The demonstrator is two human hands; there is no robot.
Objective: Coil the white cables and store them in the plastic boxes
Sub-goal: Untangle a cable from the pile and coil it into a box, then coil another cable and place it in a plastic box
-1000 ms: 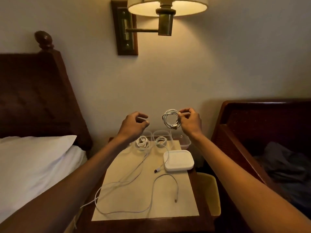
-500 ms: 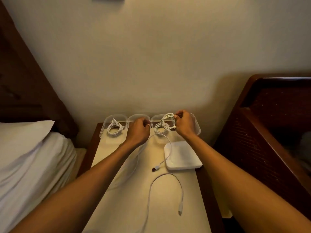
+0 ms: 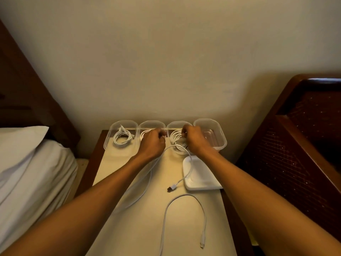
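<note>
Four clear plastic boxes stand in a row against the wall. The leftmost box [image 3: 110,139] holds a coiled white cable [image 3: 121,139]. My left hand [image 3: 152,145] hovers over the second box [image 3: 152,124], fingers curled, nothing visible in them; a coil beneath it is mostly hidden. My right hand [image 3: 195,140] pinches a coiled cable [image 3: 176,142] down inside the third box [image 3: 175,124]. The fourth box [image 3: 222,139] is empty. A cable with a USB plug [image 3: 172,188] trails out of the third box. A short loose cable [image 3: 184,195] lies nearer me.
A stack of white lids [image 3: 204,183] lies on the nightstand [image 3: 208,218] at the right. Another long cable [image 3: 145,185] runs under my left forearm. A bed with a white pillow [image 3: 22,145] is at the left, dark wooden furniture [image 3: 295,154] at the right.
My view has tilted down from the lamp. Both hands came down from mid-air to the boxes, and my right hand has brought the coil into the third box.
</note>
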